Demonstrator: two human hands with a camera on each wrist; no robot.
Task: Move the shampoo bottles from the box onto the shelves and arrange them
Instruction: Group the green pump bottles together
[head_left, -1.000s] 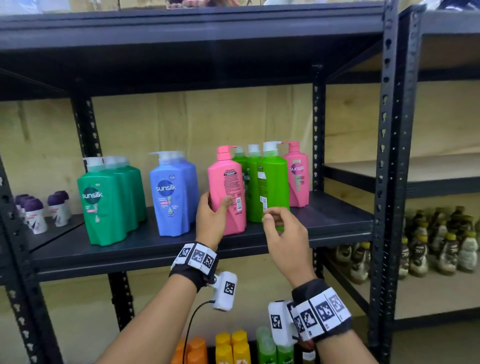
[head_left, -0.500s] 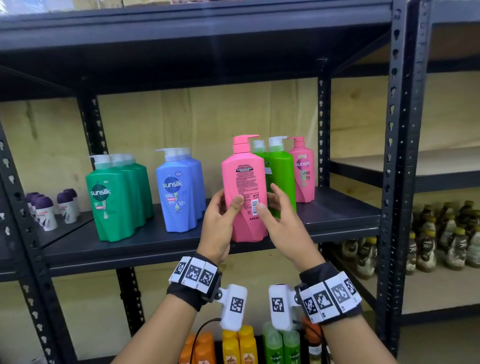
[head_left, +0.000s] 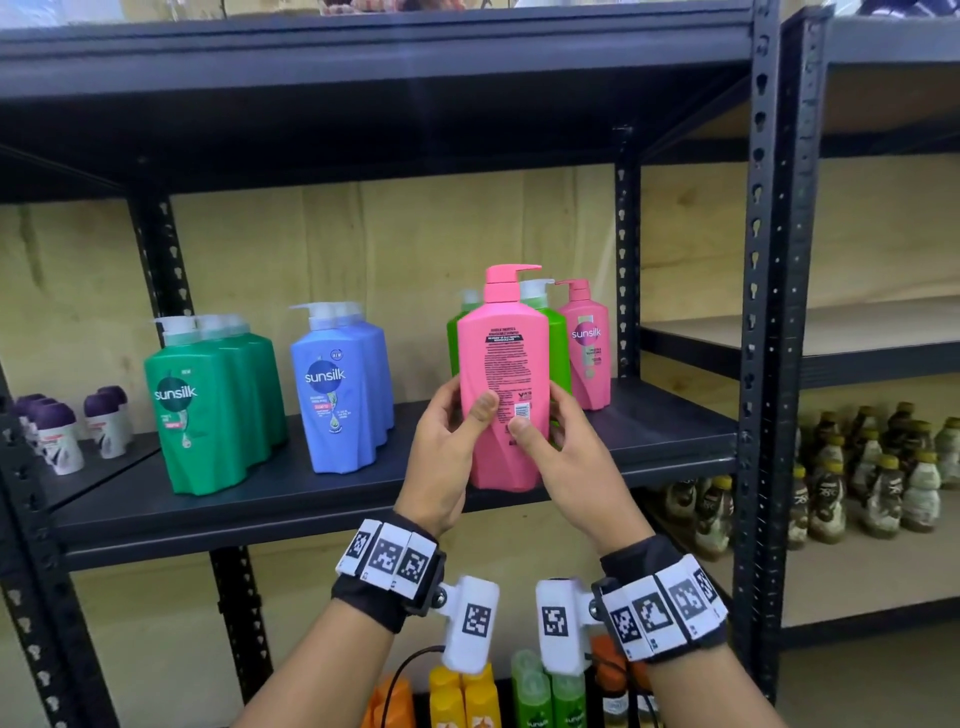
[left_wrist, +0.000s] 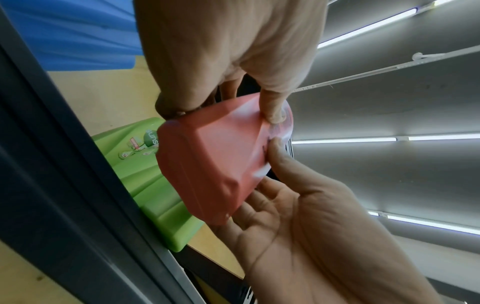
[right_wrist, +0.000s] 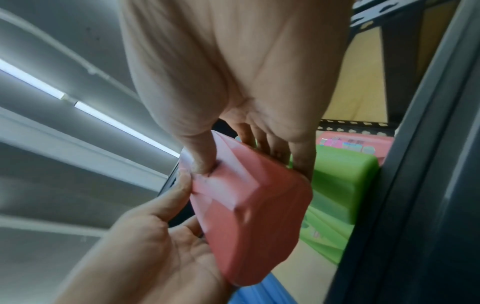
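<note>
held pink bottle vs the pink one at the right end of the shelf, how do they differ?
The held pink bottle is gripped by the left hand and right hand, its base off the shelf; the other pink bottle stands on the shelf, untouched.
The held one shows its back label of small print; the other shows its front logo.
The held one is in front of the green bottles; the other is to their right.
Both are upright pink pump bottles.

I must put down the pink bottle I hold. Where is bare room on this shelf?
Bare shelf lies between the blue bottles and the green bottles, and along the front right edge before the pink bottle by the post. The right back corner is crowded.
</note>
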